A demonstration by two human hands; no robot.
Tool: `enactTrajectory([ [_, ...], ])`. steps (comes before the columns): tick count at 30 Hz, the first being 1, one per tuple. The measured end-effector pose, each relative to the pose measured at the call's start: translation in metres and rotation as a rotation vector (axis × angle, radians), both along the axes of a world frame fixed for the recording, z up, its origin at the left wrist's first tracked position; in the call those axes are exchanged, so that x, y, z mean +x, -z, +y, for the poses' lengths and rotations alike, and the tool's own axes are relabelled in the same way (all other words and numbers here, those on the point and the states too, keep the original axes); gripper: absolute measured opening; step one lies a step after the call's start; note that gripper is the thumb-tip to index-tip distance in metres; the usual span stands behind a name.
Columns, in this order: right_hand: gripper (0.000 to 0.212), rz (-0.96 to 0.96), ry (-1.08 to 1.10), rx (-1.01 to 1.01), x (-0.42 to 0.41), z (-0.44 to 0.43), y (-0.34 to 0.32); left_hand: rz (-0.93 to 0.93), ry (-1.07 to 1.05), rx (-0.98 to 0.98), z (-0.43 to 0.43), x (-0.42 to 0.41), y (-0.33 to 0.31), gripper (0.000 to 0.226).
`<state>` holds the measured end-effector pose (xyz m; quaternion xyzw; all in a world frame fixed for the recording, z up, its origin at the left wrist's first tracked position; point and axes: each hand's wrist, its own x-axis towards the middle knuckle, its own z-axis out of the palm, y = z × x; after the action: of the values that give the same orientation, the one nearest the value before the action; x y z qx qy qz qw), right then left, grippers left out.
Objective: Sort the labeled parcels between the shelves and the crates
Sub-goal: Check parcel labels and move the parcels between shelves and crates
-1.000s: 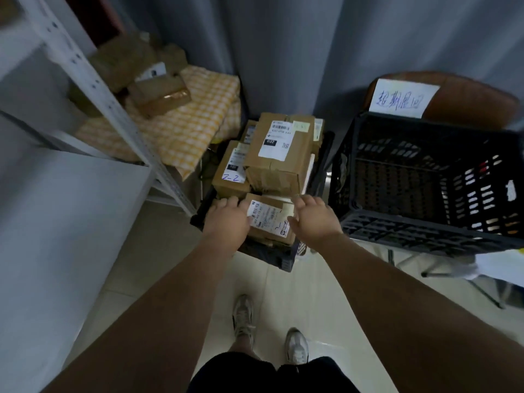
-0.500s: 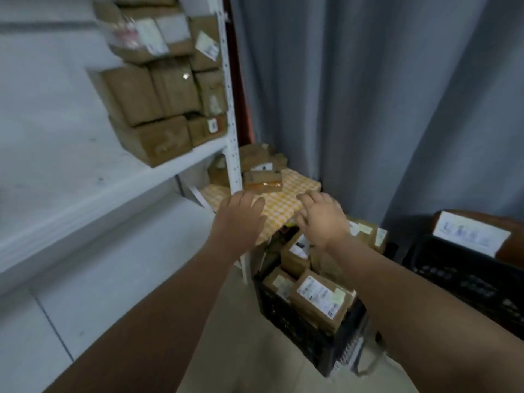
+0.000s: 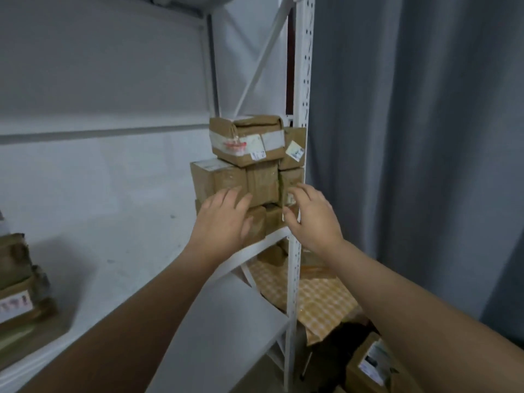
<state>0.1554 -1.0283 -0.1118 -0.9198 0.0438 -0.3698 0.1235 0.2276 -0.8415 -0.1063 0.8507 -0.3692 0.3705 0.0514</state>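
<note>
1. The labeled parcels [image 3: 249,177] sit stacked at the right end of the shelf [image 3: 263,241], pressed against the white upright [image 3: 301,109]. We judge the post serves as a bookend that keeps the pile from sliding off.
2. The top parcel [image 3: 246,140], banded with pale tape, lies across the ones below it, so anything drawn from underneath could tip it.
3. Our left hand [image 3: 224,222] is flat with the fingers spread, in front of the lower boxes. Our right hand [image 3: 312,219] is loosely curved beside the stack's right edge. Neither has hold of anything. We judge that they bracket the pile to steady it or to pick one out.
4. We cannot tell whether either hand touches cardboard.
5. The hands cover the bottom row, and the labels are too blurred to read.
6. More parcels [image 3: 17,285] are cut off at the left edge, and another box [image 3: 371,361] at the bottom right. No crate is plainly visible, since the dark area under the checked cloth [image 3: 320,302] is too dim.
</note>
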Motion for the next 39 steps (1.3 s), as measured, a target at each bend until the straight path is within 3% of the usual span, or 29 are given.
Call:
enactTrajectory([
  [7,0.048,-0.096,-0.015,0.068,0.065,-0.017,-0.053,-0.069,-0.007,-0.066,-0.015,0.077,-0.062,0.058],
  [12,0.058,-0.053,0.038,0.105,0.103,-0.04,-0.084,0.117,-0.056,-0.179,-0.042,0.12,-0.092,0.066],
  [17,0.07,0.017,-0.069,0.266,0.146,-0.054,-0.122,0.336,-0.093,-0.199,-0.061,0.15,-0.11,0.07],
  [20,0.074,0.074,-0.19,0.374,0.165,-0.057,-0.13,0.339,-0.066,-0.279,-0.064,0.157,-0.108,0.063],
  [23,0.073,0.011,-0.278,0.48,0.173,-0.059,-0.126,0.308,-0.006,-0.375,-0.067,0.154,-0.098,0.056],
  [28,0.069,-0.146,-0.33,0.586,0.167,-0.062,-0.118,0.238,0.099,-0.503,-0.066,0.137,-0.079,0.052],
  [32,0.051,-0.272,-0.376,0.661,0.157,-0.062,-0.117,0.222,0.154,-0.642,-0.071,0.117,-0.073,0.046],
  [36,0.027,-0.381,-0.517,0.773,0.146,-0.053,-0.109,0.218,0.296,-0.929,-0.076,0.096,-0.074,0.015],
  [39,0.029,-0.441,-0.664,0.821,0.132,-0.043,-0.1,0.26,0.355,-1.182,-0.07,0.081,-0.079,0.02],
])
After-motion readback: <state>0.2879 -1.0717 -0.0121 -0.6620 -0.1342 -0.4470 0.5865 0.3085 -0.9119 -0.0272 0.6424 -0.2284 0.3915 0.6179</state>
